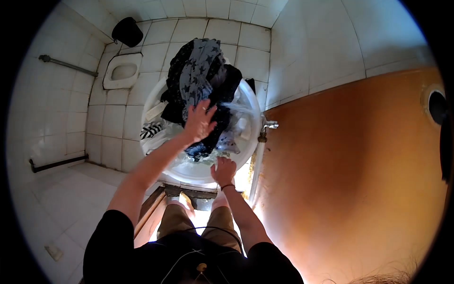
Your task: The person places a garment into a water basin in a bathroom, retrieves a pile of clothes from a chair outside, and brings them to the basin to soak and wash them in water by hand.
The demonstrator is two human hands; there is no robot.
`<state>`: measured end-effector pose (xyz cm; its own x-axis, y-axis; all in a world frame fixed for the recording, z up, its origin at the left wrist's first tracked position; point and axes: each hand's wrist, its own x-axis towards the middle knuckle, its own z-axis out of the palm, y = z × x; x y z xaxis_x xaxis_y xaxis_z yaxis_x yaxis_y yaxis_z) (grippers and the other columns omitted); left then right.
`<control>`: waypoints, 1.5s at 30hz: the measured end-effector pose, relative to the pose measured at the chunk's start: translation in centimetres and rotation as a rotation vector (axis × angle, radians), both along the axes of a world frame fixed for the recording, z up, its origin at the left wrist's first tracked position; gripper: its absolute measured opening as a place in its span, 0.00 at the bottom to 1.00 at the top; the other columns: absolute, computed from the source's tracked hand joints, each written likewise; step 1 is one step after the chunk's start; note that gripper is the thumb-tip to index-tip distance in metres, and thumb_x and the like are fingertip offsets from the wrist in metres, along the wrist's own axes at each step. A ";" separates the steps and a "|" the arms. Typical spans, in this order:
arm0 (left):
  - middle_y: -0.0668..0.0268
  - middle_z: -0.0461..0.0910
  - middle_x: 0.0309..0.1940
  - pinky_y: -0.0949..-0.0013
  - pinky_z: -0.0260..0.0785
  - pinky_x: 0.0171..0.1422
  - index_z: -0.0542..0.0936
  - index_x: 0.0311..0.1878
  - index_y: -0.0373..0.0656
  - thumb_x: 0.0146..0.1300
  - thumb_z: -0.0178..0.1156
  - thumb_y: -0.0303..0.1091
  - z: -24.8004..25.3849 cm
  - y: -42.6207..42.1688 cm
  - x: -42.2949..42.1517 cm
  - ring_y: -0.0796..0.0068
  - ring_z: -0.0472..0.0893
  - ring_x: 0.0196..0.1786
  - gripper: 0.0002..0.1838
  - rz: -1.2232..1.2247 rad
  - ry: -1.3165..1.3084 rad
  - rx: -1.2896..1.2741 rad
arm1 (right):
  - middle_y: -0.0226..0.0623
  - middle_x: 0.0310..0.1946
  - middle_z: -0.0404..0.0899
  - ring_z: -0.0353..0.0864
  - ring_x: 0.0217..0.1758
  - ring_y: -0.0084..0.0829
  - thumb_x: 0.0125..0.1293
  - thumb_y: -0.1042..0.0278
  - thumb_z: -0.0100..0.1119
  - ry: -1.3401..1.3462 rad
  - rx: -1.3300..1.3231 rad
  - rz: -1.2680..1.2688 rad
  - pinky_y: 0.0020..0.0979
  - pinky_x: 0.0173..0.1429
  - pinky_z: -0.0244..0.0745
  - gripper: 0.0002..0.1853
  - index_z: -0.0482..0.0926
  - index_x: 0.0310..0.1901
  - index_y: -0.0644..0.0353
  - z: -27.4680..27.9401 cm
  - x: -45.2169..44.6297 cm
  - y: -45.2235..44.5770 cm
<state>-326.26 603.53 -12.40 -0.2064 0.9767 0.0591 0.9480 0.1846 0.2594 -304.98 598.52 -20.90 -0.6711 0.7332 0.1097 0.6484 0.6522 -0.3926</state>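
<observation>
A round white tub [198, 179] of wet laundry and water stands on the floor in front of me. Heaped in it is a dark garment, with a grey star-patterned cloth [196, 66] on top. My left hand [199, 124] lies over the lower part of this heap, its fingers spread. By the tub's near rim is my right hand [223, 171], with curled fingers; what they hold, if anything, is hidden. Black-and-white striped cloth [151, 129] sits at the tub's left side. A pale cloth with small dark marks [228, 142] lies in the water just beyond my right hand.
A metal tap [270, 124] is right of the tub, with a pale pipe [257, 173] below it. A squat toilet [123, 71] and a black bucket [127, 32] are at the back left. An orange-brown door [340, 156] borders the right side.
</observation>
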 end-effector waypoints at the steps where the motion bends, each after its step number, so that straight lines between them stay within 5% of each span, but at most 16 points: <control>1: 0.54 0.57 0.62 0.43 0.51 0.58 0.65 0.60 0.48 0.50 0.59 0.48 0.8 1.3 -1.2 0.54 0.57 0.63 0.33 0.020 0.046 0.013 | 0.36 0.33 0.74 0.73 0.35 0.37 0.44 0.63 0.57 0.055 -0.066 0.037 0.39 0.39 0.65 0.16 0.74 0.38 0.54 -0.3 0.4 0.2; 5: 0.55 0.54 0.64 0.39 0.46 0.60 0.60 0.63 0.50 0.48 0.60 0.51 1.5 7.2 -6.6 0.56 0.50 0.67 0.38 0.133 0.236 0.023 | 0.40 0.38 0.75 0.74 0.43 0.41 0.43 0.81 0.58 0.506 -0.291 -0.071 0.33 0.46 0.72 0.20 0.76 0.42 0.55 6.0 -2.2 3.7; 9: 0.55 0.48 0.66 0.36 0.42 0.61 0.55 0.66 0.54 0.41 0.64 0.55 2.4 11.8 -10.8 0.55 0.44 0.70 0.48 0.143 0.271 -0.185 | 0.41 0.36 0.76 0.75 0.40 0.39 0.49 0.80 0.52 0.624 0.043 -0.188 0.33 0.45 0.70 0.12 0.75 0.39 0.62 13.0 -5.0 16.3; 11: 0.54 0.51 0.65 0.39 0.45 0.61 0.56 0.65 0.52 0.34 0.69 0.55 1.3 12.7 -11.8 0.54 0.48 0.68 0.52 0.099 0.288 -0.218 | 0.42 0.33 0.77 0.76 0.35 0.38 0.54 0.77 0.50 0.664 -0.092 -0.503 0.30 0.41 0.70 0.10 0.76 0.39 0.64 12.7 -6.1 23.8; 16: 0.56 0.60 0.56 0.43 0.50 0.60 0.60 0.59 0.46 0.29 0.71 0.53 1.0 15.2 -12.9 0.56 0.57 0.61 0.51 0.075 0.279 -0.221 | 0.41 0.30 0.79 0.77 0.35 0.37 0.54 0.71 0.50 0.546 -0.606 -0.621 0.32 0.41 0.72 0.10 0.77 0.35 0.66 -1.1 -8.1 40.6; 18: 0.55 0.61 0.55 0.44 0.51 0.58 0.60 0.59 0.47 0.29 0.72 0.52 1.7 15.8 -12.8 0.56 0.58 0.60 0.50 0.082 0.243 -0.291 | 0.38 0.28 0.78 0.76 0.28 0.33 0.54 0.71 0.51 0.327 -1.176 -0.762 0.29 0.37 0.73 0.09 0.80 0.34 0.63 -6.1 -9.2 42.9; 20: 0.55 0.60 0.53 0.46 0.49 0.59 0.60 0.57 0.46 0.26 0.73 0.50 1.2 16.1 -13.0 0.53 0.57 0.59 0.51 0.091 0.198 -0.300 | 0.39 0.31 0.80 0.79 0.30 0.36 0.56 0.72 0.48 -0.520 -0.753 -0.110 0.30 0.39 0.75 0.10 0.81 0.31 0.62 -14.4 -8.1 45.2; 21: 0.54 0.60 0.53 0.46 0.49 0.59 0.60 0.57 0.46 0.26 0.73 0.50 0.9 16.2 -13.1 0.53 0.57 0.59 0.51 0.085 0.185 -0.300 | 0.54 0.34 0.78 0.78 0.40 0.48 0.53 0.72 0.48 -0.322 -0.667 -0.350 0.38 0.44 0.73 0.12 0.79 0.34 0.69 -15.8 -7.9 44.3; 23: 0.53 0.59 0.52 0.45 0.48 0.57 0.60 0.56 0.46 0.25 0.73 0.48 0.2 16.4 -13.7 0.50 0.57 0.58 0.50 0.069 0.171 -0.271 | 0.45 0.37 0.79 0.79 0.41 0.40 0.56 0.71 0.44 -0.650 -0.415 0.091 0.34 0.45 0.75 0.13 0.81 0.33 0.63 -19.3 -8.3 44.4; 24: 0.53 0.59 0.52 0.45 0.48 0.57 0.60 0.56 0.46 0.25 0.73 0.48 0.1 16.4 -13.8 0.50 0.57 0.58 0.50 0.079 0.174 -0.288 | 0.45 0.36 0.79 0.79 0.41 0.41 0.56 0.71 0.44 -0.567 -0.484 -0.006 0.35 0.45 0.74 0.14 0.81 0.32 0.63 -18.2 -8.9 43.5; 26: 0.53 0.61 0.52 0.44 0.50 0.56 0.59 0.57 0.47 0.26 0.74 0.49 0.0 16.7 -14.0 0.52 0.58 0.58 0.50 0.057 0.180 -0.295 | 0.47 0.39 0.78 0.76 0.47 0.45 0.58 0.67 0.46 -0.827 -0.392 0.436 0.37 0.50 0.71 0.13 0.80 0.35 0.64 -26.3 -8.5 43.9; 28: 0.52 0.60 0.51 0.44 0.50 0.55 0.59 0.56 0.47 0.25 0.74 0.49 -0.4 16.7 -14.3 0.51 0.58 0.57 0.51 0.063 0.178 -0.313 | 0.48 0.43 0.77 0.74 0.49 0.45 0.57 0.69 0.48 -0.717 -0.669 0.058 0.37 0.52 0.70 0.13 0.78 0.39 0.66 -22.7 -9.3 42.8; 33: 0.50 0.58 0.51 0.44 0.47 0.56 0.57 0.55 0.48 0.19 0.75 0.45 -1.6 16.6 -14.5 0.46 0.57 0.56 0.53 0.043 0.137 -0.250 | 0.52 0.44 0.75 0.75 0.48 0.47 0.56 0.71 0.51 -0.786 -0.669 0.117 0.37 0.53 0.71 0.14 0.77 0.42 0.68 -29.3 -8.1 42.4; 39: 0.47 0.58 0.50 0.43 0.48 0.55 0.57 0.55 0.46 0.14 0.75 0.44 -2.2 16.3 -15.0 0.44 0.58 0.53 0.56 0.006 0.126 -0.178 | 0.49 0.64 0.51 0.67 0.57 0.48 0.52 0.70 0.53 -0.713 -0.802 -0.065 0.37 0.60 0.66 0.30 0.61 0.58 0.67 -32.8 -6.7 42.0; 45: 0.50 0.57 0.50 0.45 0.48 0.53 0.58 0.54 0.47 0.15 0.75 0.46 -2.6 16.3 -15.0 0.47 0.57 0.54 0.55 -0.017 0.120 -0.137 | 0.47 0.68 0.39 0.67 0.58 0.48 0.51 0.67 0.54 -0.636 -0.878 -0.107 0.37 0.60 0.65 0.34 0.58 0.62 0.64 -35.0 -7.1 42.8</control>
<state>-341.31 619.86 -15.03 -0.1890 0.9806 -0.0517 0.9739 0.1939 0.1177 -312.11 641.27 -55.88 -0.3481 0.4440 -0.8256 0.9344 0.2361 -0.2670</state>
